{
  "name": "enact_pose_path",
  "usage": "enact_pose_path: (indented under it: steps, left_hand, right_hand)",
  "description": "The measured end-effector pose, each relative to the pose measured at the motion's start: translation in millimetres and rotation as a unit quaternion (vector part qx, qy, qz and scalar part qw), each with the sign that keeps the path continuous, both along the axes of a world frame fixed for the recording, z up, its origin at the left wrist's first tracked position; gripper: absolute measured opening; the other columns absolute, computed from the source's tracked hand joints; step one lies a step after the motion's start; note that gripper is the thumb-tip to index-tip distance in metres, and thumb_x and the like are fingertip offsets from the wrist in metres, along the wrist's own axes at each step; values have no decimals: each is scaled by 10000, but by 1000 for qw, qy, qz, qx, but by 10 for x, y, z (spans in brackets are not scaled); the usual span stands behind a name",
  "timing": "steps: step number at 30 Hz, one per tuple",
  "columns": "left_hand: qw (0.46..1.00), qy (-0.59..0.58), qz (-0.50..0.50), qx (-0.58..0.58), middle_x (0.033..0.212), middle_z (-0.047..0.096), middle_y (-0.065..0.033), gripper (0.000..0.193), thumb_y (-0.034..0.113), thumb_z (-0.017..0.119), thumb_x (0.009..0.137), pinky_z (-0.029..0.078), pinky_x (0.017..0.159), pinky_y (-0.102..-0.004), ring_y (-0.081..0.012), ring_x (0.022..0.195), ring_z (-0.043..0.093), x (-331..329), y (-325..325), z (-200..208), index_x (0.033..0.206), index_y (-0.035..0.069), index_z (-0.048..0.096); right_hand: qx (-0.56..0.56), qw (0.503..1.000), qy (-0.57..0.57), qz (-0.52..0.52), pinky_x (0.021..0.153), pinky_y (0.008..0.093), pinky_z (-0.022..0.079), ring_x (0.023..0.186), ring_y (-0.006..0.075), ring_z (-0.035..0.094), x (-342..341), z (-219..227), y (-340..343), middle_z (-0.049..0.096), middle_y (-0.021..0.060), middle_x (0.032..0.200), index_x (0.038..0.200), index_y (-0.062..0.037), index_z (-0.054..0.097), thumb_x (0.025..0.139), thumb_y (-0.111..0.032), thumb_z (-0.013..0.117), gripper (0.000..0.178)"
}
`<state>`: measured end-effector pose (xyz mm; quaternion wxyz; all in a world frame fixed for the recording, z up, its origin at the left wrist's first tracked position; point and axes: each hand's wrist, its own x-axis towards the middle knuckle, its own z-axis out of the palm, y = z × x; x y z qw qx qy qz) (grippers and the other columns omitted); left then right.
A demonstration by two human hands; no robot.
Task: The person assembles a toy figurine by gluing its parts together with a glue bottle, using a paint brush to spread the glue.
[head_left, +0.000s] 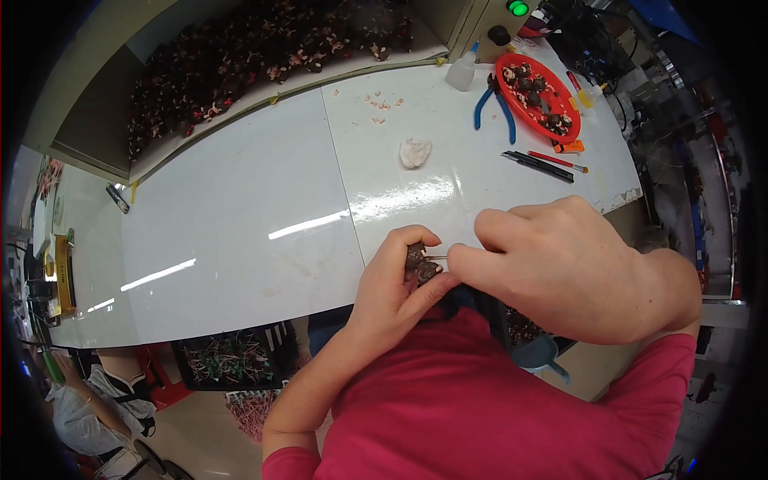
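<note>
Near the front edge of the white table, my left hand (386, 282) is closed around a small dark brown figure (428, 274) with pale bits on it. My right hand (552, 260) sits just to its right, thumb and fingers pinched on a thin pointed metal tool (438, 258). The tool's tip reaches to the brown figure; whether it is a needle or tweezers is not clear. My right fingers hide the rest of the tool. Both hands nearly touch at my left thumb tip.
A crumpled white tissue (414, 152), blue-handled pliers (496, 110), a black knife (538, 166), a red brush (558, 162) and a squeeze bottle (462, 72) lie beyond my hands. A red basket (571, 120) holds brown figures. More fill the shelf (276, 90). Another person (92, 408) sits left.
</note>
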<state>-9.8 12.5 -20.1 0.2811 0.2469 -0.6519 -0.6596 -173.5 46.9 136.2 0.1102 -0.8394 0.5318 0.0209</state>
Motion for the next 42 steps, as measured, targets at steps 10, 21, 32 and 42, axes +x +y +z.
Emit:
enact_pose_path:
  steps: [10,21,32,42]
  left_hand:
    - [995,-49,24,-84,837,505,-75,432,202,699,834,425,609,-288,-161,660,484,-53,-92,-44,1119,29,424]
    - [999,19,36,-30,820,435,-15,414,255,676,867,374,602,-226,-92,676,414,-117,-140,0,1110,32,425]
    - [994,52,8,97,809,410,14,391,245,641,896,344,596,-195,-53,680,382,-108,-100,37,1124,36,402]
    - [997,56,45,31,817,423,15,397,195,684,864,351,603,-191,-53,690,402,-81,-43,128,1125,47,424]
  right_hand:
    - [-43,998,-43,-35,425,281,459,578,170,575,-132,-355,85,461,28,687,827,-86,534,738,-140,607,127]
    - [-101,983,-144,-60,438,259,447,571,138,560,-276,-638,161,476,10,692,991,-110,623,725,-93,631,267]
    - [-146,974,-167,-53,435,257,441,577,124,556,-323,-738,203,456,-2,676,1003,-119,608,747,-125,614,256]
    - [-54,993,-98,-41,454,318,457,597,194,595,-266,-139,97,511,33,683,864,-98,577,743,-114,598,124]
